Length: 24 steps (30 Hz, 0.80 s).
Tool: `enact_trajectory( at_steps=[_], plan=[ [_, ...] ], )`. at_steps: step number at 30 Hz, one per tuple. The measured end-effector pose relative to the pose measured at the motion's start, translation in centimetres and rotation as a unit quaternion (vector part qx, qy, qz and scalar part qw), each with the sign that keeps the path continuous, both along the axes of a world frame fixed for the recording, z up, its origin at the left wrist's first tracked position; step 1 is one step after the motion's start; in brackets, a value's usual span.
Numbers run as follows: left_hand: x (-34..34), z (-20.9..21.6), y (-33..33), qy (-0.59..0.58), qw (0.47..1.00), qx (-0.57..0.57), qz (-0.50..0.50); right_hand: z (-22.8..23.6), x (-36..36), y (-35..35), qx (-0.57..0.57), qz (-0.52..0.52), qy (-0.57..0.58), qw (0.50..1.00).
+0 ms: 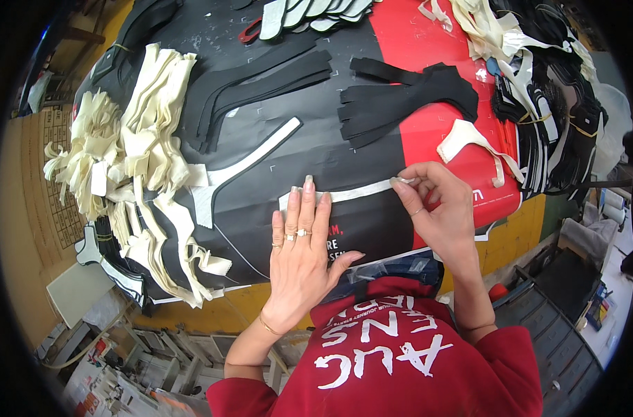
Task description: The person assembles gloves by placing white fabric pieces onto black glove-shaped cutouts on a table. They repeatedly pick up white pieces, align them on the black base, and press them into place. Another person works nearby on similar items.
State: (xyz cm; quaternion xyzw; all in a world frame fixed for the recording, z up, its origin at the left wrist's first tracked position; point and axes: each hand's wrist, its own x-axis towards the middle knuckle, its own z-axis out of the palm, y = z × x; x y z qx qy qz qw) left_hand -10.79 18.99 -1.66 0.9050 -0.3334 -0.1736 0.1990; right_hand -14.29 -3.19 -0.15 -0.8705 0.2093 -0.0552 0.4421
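Observation:
A narrow white fabric strip (361, 191) with a wider left end lies across the black part of the table cover. My left hand (299, 243) rests flat on that wider end, fingers stretched out and partly hiding it. At the strip's right end, my right hand (438, 208) pinches the tip between thumb and fingers. To the left lies a white T-shaped piece with a black edge (250, 156), apart from both hands. A cream curved fabric piece (462, 139) is just beyond my right hand.
Cream fabric pieces (153, 118) are heaped at the left. Fanned black pieces (413, 101) and long black strips (261, 87) lie farther back. White pieces (316, 12) sit at the far edge. Banded black-and-white bundles (538, 132) crowd the right side. The table's near edge runs before my body.

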Motion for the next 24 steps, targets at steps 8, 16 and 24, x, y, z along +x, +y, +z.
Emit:
enact_trajectory(
  at_steps=[8, 16, 24],
  plan=[
    [-1.5, -0.5, -3.8, 0.001, 0.998, -0.047, -0.047, -0.6, -0.2, 0.3, 0.001, -0.022, -0.024, 0.999],
    [-1.5, -0.8, -4.6, -0.003, 0.999, -0.014, -0.051, -0.6, 0.4, -0.2, 0.036, -0.065, -0.048, 0.996],
    [-1.5, -0.8, -4.6, 0.0, 0.999, -0.016, -0.051, -2.7, -0.1, 0.1, -0.05, -0.059, -0.148, 0.986]
  ],
)
